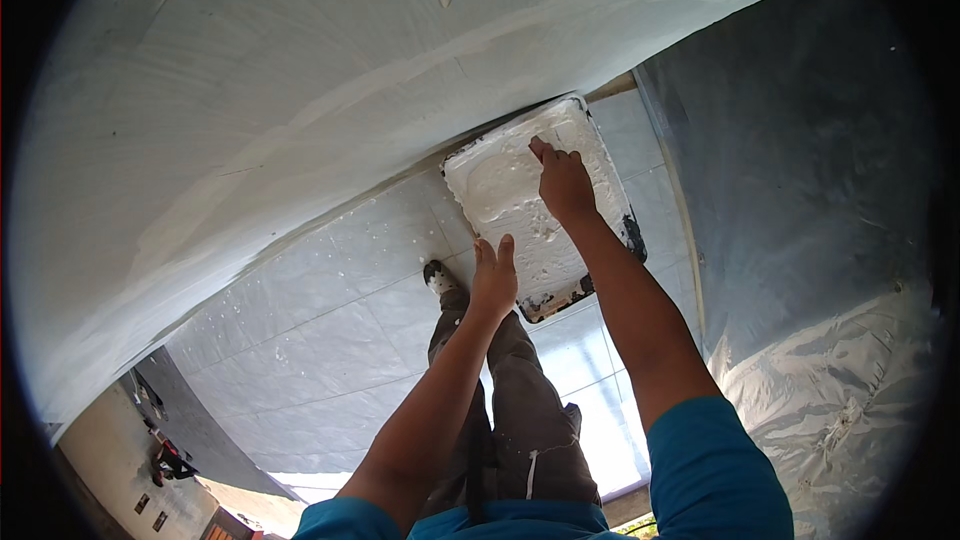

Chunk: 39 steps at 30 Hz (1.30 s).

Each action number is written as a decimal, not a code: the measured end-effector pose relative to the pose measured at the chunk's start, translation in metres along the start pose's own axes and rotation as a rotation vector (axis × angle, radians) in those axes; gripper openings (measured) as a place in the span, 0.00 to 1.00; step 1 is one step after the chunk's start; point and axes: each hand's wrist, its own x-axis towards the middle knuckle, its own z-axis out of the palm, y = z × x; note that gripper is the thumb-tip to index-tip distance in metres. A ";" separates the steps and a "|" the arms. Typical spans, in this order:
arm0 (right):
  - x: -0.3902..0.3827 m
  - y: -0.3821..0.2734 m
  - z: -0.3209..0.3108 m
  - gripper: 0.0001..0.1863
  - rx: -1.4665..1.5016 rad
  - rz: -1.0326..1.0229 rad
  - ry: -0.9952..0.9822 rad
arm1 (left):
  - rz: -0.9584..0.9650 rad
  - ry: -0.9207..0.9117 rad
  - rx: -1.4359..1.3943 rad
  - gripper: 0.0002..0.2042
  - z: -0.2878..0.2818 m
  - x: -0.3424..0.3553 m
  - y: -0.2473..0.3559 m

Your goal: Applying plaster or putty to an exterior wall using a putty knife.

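White paste (492, 186) lay across a black-edged tray (632, 233)

Left of the tray, a spattered shoe (438, 278) stood on tiles (320, 340). At the tray's left edge, the left hand (495, 286) held thumb and fingers apart. The tray itself sat near the pale wall (290, 110). Over its paste, the right hand (567, 184) curled its fingers; whether they clamped anything, I could not tell. Dark sheeting (790, 160) spread right of the tray.

Wall (270, 90): pale, streaked | floor (310, 335): grey, tiled, white-spattered; I see bright light (612, 430) glaring off one patch | sheeting (830, 380): crinkled, shiny, at right
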 end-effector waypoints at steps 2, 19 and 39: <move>0.004 -0.021 -0.026 0.18 0.161 -0.002 -0.009 | -0.011 0.030 0.004 0.45 -0.012 -0.001 -0.005; 0.005 0.001 -0.016 0.19 0.302 -0.054 0.080 | 0.023 -0.002 -0.003 0.44 0.002 -0.002 -0.002; -0.033 -0.061 -0.047 0.10 0.792 0.378 -0.075 | 0.067 -0.053 -0.394 0.39 -0.017 -0.001 -0.050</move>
